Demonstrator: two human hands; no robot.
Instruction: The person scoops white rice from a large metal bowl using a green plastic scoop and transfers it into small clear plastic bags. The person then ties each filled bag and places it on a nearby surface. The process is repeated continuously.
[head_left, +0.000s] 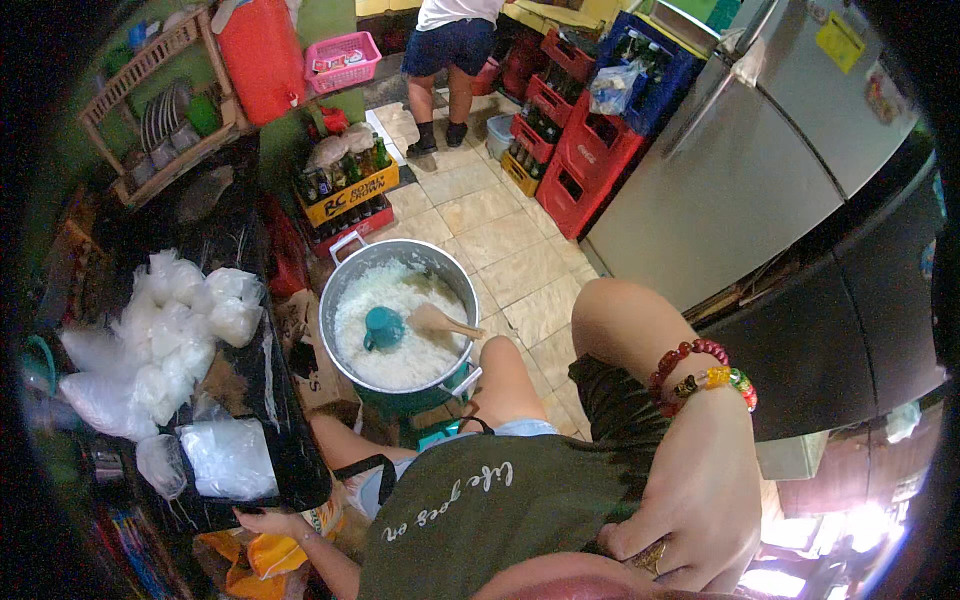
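Note:
My left hand (274, 523) is low at the edge of the black table (296, 442), just below a stack of clear plastic bags (231, 459); its fingertips are partly hidden at the edge. My right hand (694, 510) is raised close to my dark shirt, fingers curled, with beaded bracelets (712, 375) on the wrist. Whether it grips anything is hidden. A large aluminium pot (325, 322) of cooked white rice (375, 292) stands before me. A teal plastic cup (385, 328) and a wooden rice paddle (442, 322) rest in the rice. Several knotted plastic bags with white contents (169, 337) are piled on the table.
Ahead, a person (450, 60) stands on the tiled floor (525, 292). Bottle crates (352, 196) are stacked beyond the pot, with red crates (581, 169) farther right. A grey refrigerator (720, 195) borders the right side. A dish rack (165, 142) stands at the far left.

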